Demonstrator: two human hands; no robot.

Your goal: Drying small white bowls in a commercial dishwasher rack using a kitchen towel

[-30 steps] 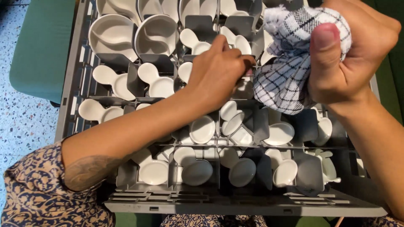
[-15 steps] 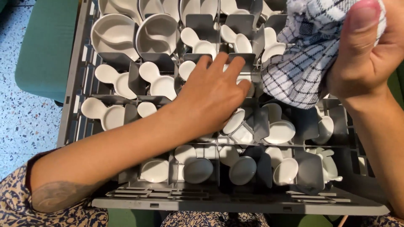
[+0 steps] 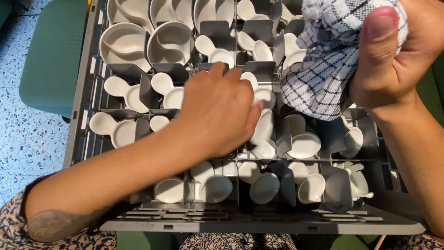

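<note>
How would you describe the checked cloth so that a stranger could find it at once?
Start at the grey rack of white ceramic spoons. Over its far right corner, the right hand holds a bunched cloth. It is the only soft thing there, white with dark grid lines.

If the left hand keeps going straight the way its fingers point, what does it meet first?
The left hand points up and right across the grey rack. Its fingertips already seem to reach a white spoon; past that stands a grey divider, though depth is unclear.
</note>
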